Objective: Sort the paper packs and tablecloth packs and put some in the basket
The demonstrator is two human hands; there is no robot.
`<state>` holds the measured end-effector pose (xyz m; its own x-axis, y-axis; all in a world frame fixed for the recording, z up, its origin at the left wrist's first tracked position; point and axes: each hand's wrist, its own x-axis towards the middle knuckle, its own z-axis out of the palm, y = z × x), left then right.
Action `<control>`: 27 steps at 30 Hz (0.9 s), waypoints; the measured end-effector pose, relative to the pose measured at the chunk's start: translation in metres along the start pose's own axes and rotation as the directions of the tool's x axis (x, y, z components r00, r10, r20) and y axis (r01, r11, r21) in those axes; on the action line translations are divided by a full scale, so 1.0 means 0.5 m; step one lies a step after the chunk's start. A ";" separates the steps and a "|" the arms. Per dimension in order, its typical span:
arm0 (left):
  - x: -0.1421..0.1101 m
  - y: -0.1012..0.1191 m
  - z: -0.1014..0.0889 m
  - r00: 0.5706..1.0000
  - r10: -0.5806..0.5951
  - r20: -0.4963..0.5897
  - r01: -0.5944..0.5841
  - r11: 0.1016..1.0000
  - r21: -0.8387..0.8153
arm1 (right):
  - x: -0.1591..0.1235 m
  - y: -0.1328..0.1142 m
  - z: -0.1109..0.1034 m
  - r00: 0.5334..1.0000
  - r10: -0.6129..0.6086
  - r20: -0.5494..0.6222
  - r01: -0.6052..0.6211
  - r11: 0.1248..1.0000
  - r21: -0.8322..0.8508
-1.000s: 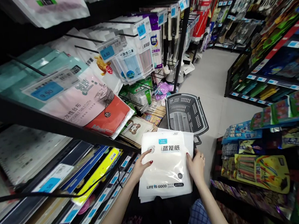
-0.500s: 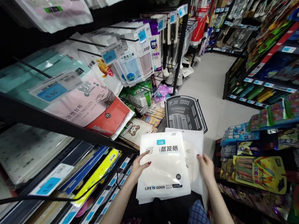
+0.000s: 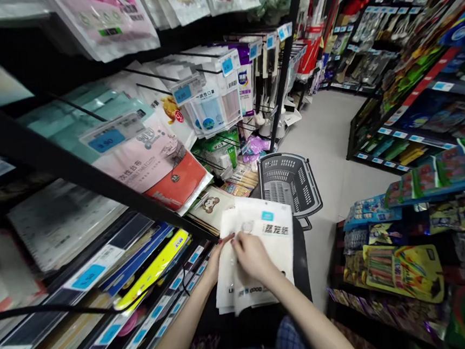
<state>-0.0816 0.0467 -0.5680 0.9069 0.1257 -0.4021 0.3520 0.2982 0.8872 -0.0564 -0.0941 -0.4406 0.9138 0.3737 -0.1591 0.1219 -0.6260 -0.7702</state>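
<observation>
A small stack of white packs of steamer paper point(image 3: 278, 252) lies in front of me, above my lap, with blue labels and dark print on the top pack. At the stack's left edge my left hand point(image 3: 216, 260) is closed on the packs, its fingertips near the upper left side. My right hand point(image 3: 252, 255) reaches across the top pack and pinches its left part, which bends up. The two hands' fingertips nearly meet there. Whatever lies under the top packs is mostly hidden.
A grey shopping basket point(image 3: 288, 183) stands on the floor ahead. Close on the left, a black shelf rack holds hanging packets, including a disposable tablecloth pack point(image 3: 154, 165). Snack bags point(image 3: 404, 271) hang on the right. Between the racks runs a grey aisle floor point(image 3: 328, 128).
My right hand has moved left from the pack at the stack's right side to the top pack's left part. The packs now overlap more closely, and the top one is bent.
</observation>
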 end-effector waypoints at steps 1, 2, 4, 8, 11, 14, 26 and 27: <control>0.000 -0.002 -0.001 0.999 -0.027 -0.017 0.026 0.998 -0.054 | 0.013 0.007 0.035 0.998 -0.011 0.068 0.014 0.999 -0.048; 0.000 -0.005 -0.002 0.999 -0.041 -0.027 0.039 0.996 -0.075 | 0.018 0.021 0.059 0.994 -0.023 0.106 0.032 0.996 -0.083; -0.001 -0.008 -0.002 0.999 -0.027 -0.020 0.027 1.000 -0.014 | 0.011 0.066 0.071 0.997 -0.024 0.070 0.034 0.990 -0.136; -0.006 -0.009 0.002 1.000 0.022 -0.001 -0.021 0.984 0.178 | -0.042 0.201 -0.003 0.932 0.120 -0.341 -0.224 0.931 -0.287; -0.008 -0.006 0.004 0.987 0.158 -0.040 -0.132 0.918 0.374 | -0.086 0.288 -0.044 0.860 0.270 -0.433 -0.417 0.861 -0.291; -0.006 -0.005 0.000 0.963 0.261 -0.060 -0.175 0.782 0.598 | -0.115 0.321 -0.032 0.881 0.298 -0.369 -0.418 0.855 -0.308; -0.007 -0.015 -0.009 0.961 0.254 -0.110 -0.082 0.642 0.762 | -0.134 0.291 0.018 0.858 0.371 -0.356 -0.491 0.795 -0.357; -0.008 -0.017 -0.007 0.957 0.268 -0.115 -0.083 0.628 0.774 | -0.135 0.292 0.018 0.861 0.370 -0.349 -0.487 0.798 -0.356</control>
<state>-0.0890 0.0468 -0.5748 0.9352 0.3090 -0.1728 0.3250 -0.5558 0.7652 -0.1038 -0.2047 -0.5480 0.9670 -0.1484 -0.2069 -0.2098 -0.9250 -0.3169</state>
